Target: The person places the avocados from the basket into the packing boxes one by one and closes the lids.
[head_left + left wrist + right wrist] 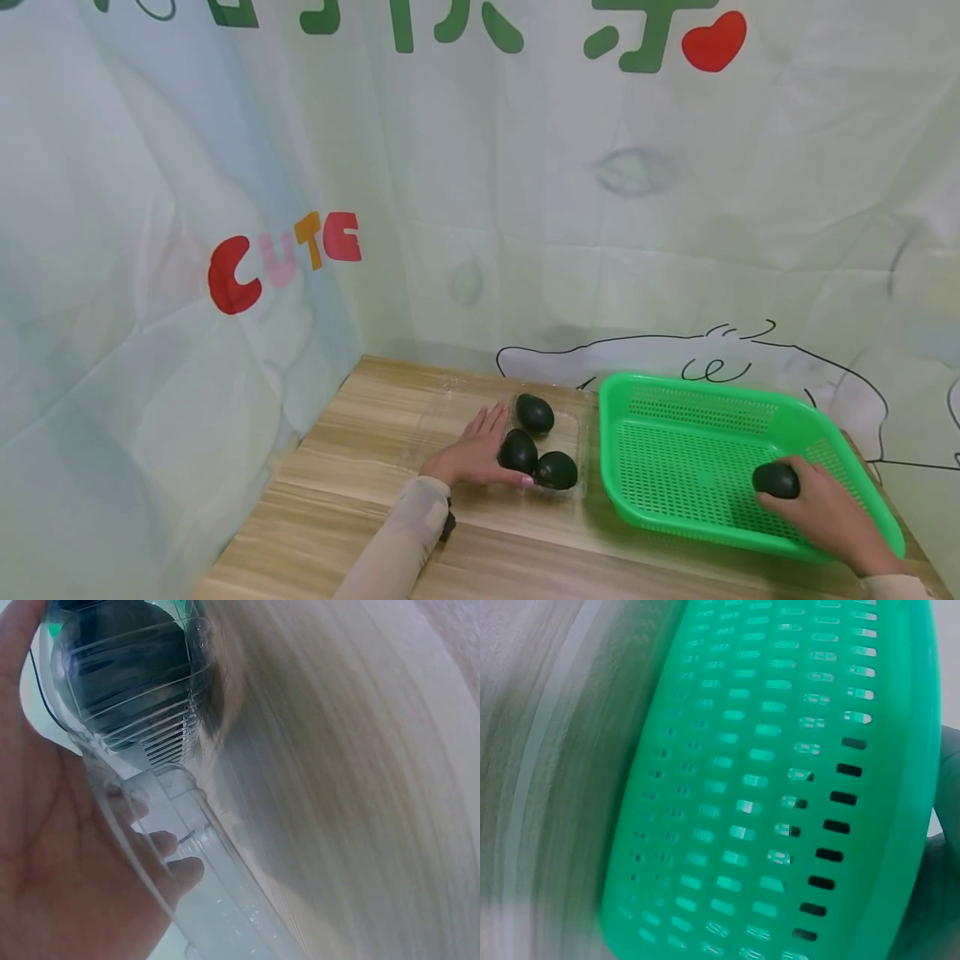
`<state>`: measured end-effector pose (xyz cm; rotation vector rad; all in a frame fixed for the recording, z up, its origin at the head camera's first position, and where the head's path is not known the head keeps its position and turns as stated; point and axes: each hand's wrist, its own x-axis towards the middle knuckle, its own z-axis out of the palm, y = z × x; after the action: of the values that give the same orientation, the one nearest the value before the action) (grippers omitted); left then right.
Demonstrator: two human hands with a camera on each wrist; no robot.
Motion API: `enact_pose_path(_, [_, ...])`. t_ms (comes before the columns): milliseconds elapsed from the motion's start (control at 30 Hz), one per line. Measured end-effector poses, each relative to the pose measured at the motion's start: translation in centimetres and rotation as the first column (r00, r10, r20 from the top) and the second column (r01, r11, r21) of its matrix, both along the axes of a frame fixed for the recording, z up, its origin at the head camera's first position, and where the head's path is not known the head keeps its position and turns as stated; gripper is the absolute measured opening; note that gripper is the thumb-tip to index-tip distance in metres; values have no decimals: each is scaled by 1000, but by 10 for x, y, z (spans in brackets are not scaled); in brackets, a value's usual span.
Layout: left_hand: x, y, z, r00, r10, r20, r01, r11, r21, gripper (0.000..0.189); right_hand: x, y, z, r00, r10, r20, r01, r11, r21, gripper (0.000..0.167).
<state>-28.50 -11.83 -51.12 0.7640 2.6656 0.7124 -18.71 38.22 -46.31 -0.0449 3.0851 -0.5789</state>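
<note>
Three dark avocados sit in a clear plastic clamshell box (573, 417): one at the back (535, 414), one at the left (517, 452) and one in front (557, 471). My left hand (468, 458) rests along the left side of the box, fingers straight over its fold and thumb at the front edge. In the left wrist view, clear plastic (217, 855) runs past the palm and fingertips. My right hand (828, 504) grips another avocado (777, 480) over the right part of a green basket (637, 508). In the right wrist view the basket's slotted wall hides most of that hand.
The box's flat clear lid (442, 417) lies folded out to the left on the wooden table (315, 508). A printed cloth (480, 208) hangs along the table's back and left edges. The basket stands just right of the box.
</note>
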Motion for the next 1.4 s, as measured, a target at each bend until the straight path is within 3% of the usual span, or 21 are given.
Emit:
enact_pose_path(533, [1, 1, -1, 1000, 9, 3, -9, 1000, -17, 130, -3, -15, 13, 999, 12, -38, -11, 1000, 17, 67])
enact_pose_path(1100, [-2, 0, -3, 1000, -2, -18, 2, 1000, -24, 129, -16, -39, 26, 997, 65, -37, -65, 998, 3, 73])
enact_pose_path(1400, [-3, 0, -4, 1000, -5, -28, 4, 999, -43, 129, -23, -57, 31, 991, 103, -83, -103, 995, 4, 72])
